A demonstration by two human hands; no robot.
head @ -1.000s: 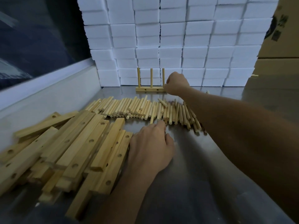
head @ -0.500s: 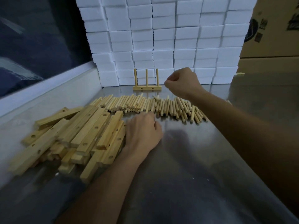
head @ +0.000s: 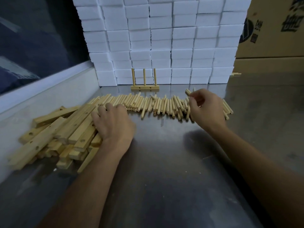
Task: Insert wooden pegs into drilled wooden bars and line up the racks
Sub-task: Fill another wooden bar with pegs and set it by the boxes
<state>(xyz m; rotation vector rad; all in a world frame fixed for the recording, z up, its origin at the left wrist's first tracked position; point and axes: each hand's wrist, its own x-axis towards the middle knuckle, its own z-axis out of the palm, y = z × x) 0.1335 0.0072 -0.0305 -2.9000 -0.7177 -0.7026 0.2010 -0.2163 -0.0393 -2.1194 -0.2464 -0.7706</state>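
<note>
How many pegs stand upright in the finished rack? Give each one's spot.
3. In the rack before the white blocks: left peg, middle peg, right peg. None looks hidden.

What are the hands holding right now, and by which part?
The right hand pinches a peg near its lower end. The left hand rests on the bar pile, gripping nothing visible.

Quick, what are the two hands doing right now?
Left hand: open, fingers resting on the pile of drilled wooden bars.
Right hand: closed, pinching wooden pegs from the peg row.
</note>
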